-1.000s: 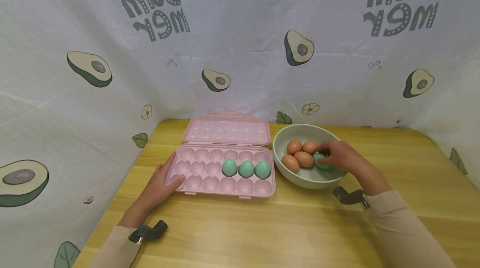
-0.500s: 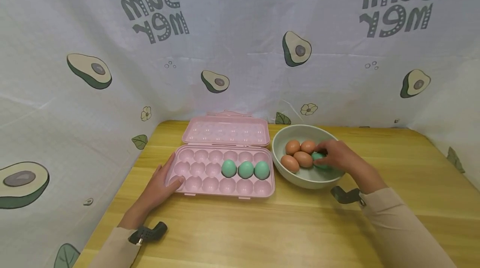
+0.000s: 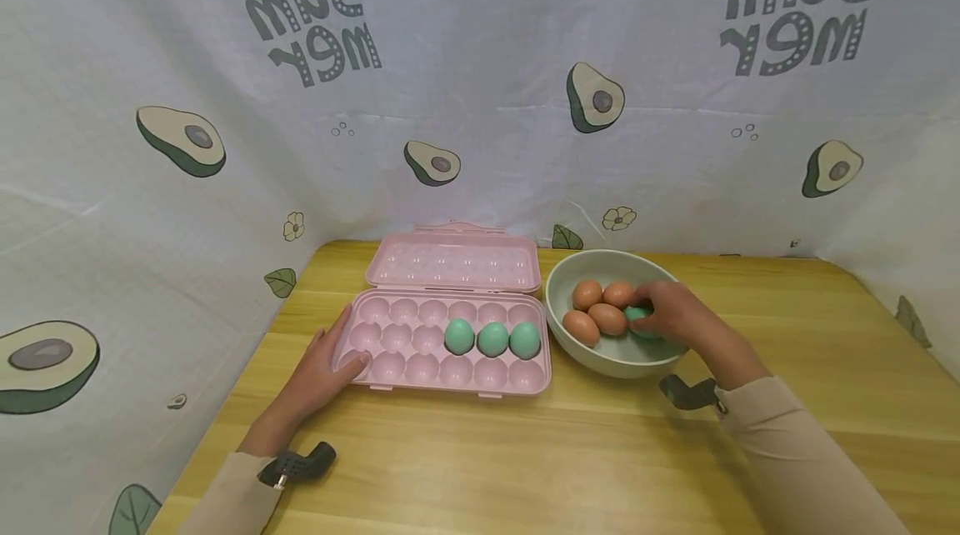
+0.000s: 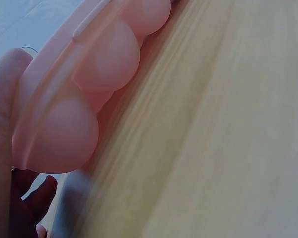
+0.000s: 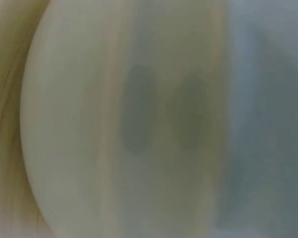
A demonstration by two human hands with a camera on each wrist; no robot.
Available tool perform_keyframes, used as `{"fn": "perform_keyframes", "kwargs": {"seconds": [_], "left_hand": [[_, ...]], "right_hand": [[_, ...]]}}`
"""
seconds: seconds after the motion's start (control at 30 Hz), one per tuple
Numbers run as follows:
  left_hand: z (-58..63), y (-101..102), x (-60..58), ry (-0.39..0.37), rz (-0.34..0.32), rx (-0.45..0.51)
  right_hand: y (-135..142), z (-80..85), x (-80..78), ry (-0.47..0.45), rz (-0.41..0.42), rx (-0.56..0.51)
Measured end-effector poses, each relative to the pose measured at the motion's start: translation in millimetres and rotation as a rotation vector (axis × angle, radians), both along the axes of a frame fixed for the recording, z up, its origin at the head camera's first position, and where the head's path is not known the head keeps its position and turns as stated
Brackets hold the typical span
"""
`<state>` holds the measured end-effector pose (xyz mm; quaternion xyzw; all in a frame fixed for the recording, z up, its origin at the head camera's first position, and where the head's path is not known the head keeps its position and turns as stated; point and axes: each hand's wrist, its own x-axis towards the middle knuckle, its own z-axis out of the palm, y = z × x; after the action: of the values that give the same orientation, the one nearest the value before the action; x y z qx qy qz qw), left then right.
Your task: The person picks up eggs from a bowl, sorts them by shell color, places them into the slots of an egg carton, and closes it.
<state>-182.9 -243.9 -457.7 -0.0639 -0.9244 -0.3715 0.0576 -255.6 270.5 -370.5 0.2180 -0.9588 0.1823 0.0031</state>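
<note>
My left hand holds the left end of a pink plastic egg carton, thumb over the near corner cup and fingers along the side. In the left wrist view the thumb lies on the rim of the carton, with fingertips below it. Three green eggs sit side by side in its middle row, toward the right end. My right hand reaches into a pale green bowl and grips a green egg, partly hidden by the fingers. Several brown eggs lie beside it.
The carton's lid is folded back behind the cups. Close to the carton's right end stands the bowl, on a wooden table. A white cloth printed with avocados hangs behind the table. The bowl wall fills much of the blurred right wrist view.
The right hand's fingers have closed slightly around the green egg in the bowl. The left hand, carton and other eggs keep their places; the head view shifts a little.
</note>
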Motion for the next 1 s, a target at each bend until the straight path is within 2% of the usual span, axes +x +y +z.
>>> {"fn": "perform_keyframes", "kwargs": {"seconds": [0.3,0.6,0.83,1.0], "left_hand": [[-0.4,0.5,-0.1,0.011,-0.005,0.001],[1.0,0.7,0.0,0.014,-0.012,0.004],[1.0,0.7,0.2,0.008,-0.009,0.005],[1.7,0.6,0.6,0.012,-0.011,0.004]], "right_hand": [[6.1,-7.1,-4.8,0.058,0.039,-0.037],[-0.4,0.1,-1.1,0.007,-0.01,0.017],[0.7,4.5,0.8,-0.036,-0.031,0.017],[3.1,6.5,1.6,-0.022,-0.022,-0.004]]}}
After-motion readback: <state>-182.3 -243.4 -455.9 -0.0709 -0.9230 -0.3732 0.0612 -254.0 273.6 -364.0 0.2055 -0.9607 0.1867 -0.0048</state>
